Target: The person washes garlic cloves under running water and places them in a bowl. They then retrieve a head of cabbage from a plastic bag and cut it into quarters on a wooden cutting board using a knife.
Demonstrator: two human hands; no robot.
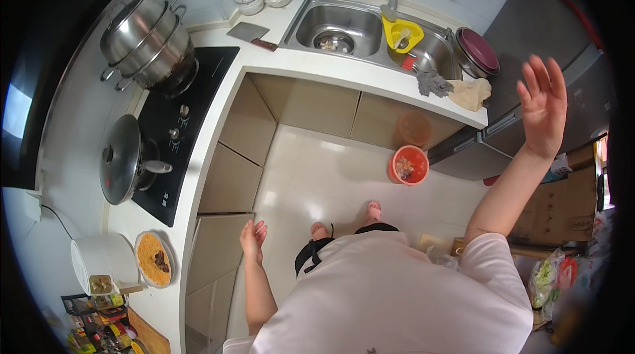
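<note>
My right hand is raised at the right, palm showing and fingers apart, with nothing in it. Behind it stands a grey refrigerator. My left hand hangs low beside the cabinet doors, its fingers loosely bent and holding nothing. The white countertop runs past it on the left. On that counter, nearest the left hand, lies an oval plate of orange-yellow food with a dark clump on it. Next to the plate sits a white appliance with a dial.
A steel steamer pot and a lidded wok stand on the black gas hob. A cleaver lies beside the double sink. An orange-red waste bin stands on the floor. Cardboard boxes are stacked at right.
</note>
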